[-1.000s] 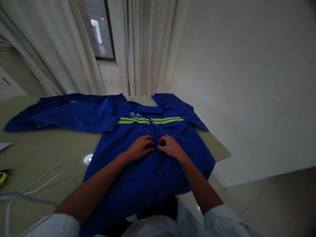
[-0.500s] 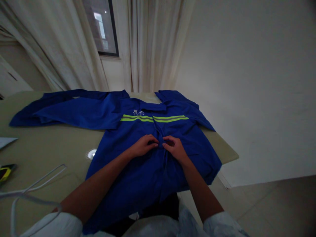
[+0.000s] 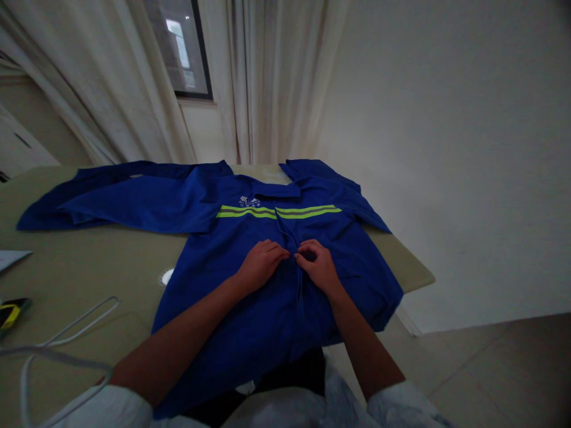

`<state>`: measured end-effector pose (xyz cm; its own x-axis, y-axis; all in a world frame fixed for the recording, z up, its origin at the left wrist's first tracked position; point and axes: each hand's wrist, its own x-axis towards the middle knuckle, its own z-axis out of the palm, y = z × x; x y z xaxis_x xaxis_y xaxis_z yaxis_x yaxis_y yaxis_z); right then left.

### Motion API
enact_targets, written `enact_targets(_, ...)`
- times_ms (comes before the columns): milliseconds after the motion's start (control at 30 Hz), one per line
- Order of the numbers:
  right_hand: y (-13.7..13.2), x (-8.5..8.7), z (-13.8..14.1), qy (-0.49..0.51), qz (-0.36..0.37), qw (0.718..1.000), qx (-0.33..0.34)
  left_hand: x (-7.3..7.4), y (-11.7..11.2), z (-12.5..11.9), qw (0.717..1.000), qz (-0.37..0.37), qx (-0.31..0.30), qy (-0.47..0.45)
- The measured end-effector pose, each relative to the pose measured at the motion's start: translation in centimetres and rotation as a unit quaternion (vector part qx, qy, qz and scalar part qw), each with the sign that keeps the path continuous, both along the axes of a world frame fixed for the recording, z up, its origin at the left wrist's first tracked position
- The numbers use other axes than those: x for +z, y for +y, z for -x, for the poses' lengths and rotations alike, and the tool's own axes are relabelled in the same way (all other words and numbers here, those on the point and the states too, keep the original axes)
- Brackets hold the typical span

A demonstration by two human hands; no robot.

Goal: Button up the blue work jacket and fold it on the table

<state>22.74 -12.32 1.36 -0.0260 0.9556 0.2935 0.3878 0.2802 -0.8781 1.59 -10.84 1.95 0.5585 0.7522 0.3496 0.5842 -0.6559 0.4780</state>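
A blue work jacket lies front up on the table, its lower edge hanging toward me. Yellow-green and grey reflective stripes run across its chest, below a collar and a white printed logo. At the front opening, just below the stripes, my left hand pinches the left edge of the placket. Close beside it, my right hand has thumb and forefinger curled together on the other edge. Any button between the fingertips is too small to make out. The left sleeve in view stretches out flat; the other is bent behind the shoulder.
The greenish table has a rounded right corner near a pale wall. On the left lie a white cable, a yellow-and-black object and a white sheet. A round white disc touches the jacket's side. Curtains hang behind.
My left fingers have closed further and lie flatter over the placket edge. The right hand has shifted slightly, its thumb and forefinger drawn closer together. The jacket stays in place.
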Motion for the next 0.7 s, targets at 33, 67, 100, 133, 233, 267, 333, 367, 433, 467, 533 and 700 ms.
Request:
enact_targets(33, -0.09, 0.08, 0.14, -0.011, -0.017, 1.0, 0.001, -0.06, -0.01, -0.11, 1.0, -0.002, 0.003, 0.009)
enact_targets(67, -0.17, 0.14, 0.27, -0.02, -0.028, 0.999, 0.004, -0.13, -0.04, -0.21, 1.0, -0.002, 0.004, 0.013)
enact_targets(100, -0.22, 0.15, 0.37, -0.029, -0.033, 0.999, 0.007, -0.22, -0.08, -0.27, 1.0, -0.001, 0.002, 0.014)
enact_targets(133, -0.24, 0.13, 0.45, -0.036, -0.034, 0.999, 0.009, -0.32, -0.13, -0.29, 1.0, 0.001, 0.001, 0.013)
enact_targets(233, -0.18, -0.06, 0.49, -0.056, -0.026, 0.998, 0.008, -0.62, -0.26, -0.18, 1.0, -0.006, -0.013, 0.009)
enact_targets(267, -0.14, -0.14, 0.46, -0.063, -0.025, 0.998, 0.007, -0.69, -0.29, -0.13, 1.0, -0.011, -0.017, 0.01)
enact_targets(333, -0.07, -0.3, 0.42, -0.075, -0.031, 0.997, 0.008, -0.76, -0.31, -0.05, 0.999, -0.023, -0.018, 0.018)
enact_targets(367, -0.06, -0.37, 0.41, -0.08, -0.036, 0.996, 0.009, -0.74, -0.32, -0.04, 0.999, -0.03, -0.017, 0.025)
enact_targets(433, -0.07, -0.49, 0.46, -0.089, -0.046, 0.995, 0.005, -0.61, -0.37, -0.06, 0.998, -0.046, -0.008, 0.035)
enact_targets(467, -0.08, -0.53, 0.5, -0.093, -0.05, 0.994, 0.002, -0.5, -0.41, -0.07, 0.998, -0.057, -0.003, 0.038)
enact_targets(533, -0.14, -0.57, 0.61, -0.1, -0.056, 0.993, -0.002, -0.28, -0.52, -0.11, 0.996, -0.081, 0.005, 0.037)
enact_targets(700, -0.39, -0.2, 0.85, -0.099, -0.072, 0.992, 0.03, -0.24, -0.73, -0.23, 0.995, -0.093, 0.024, 0.036)
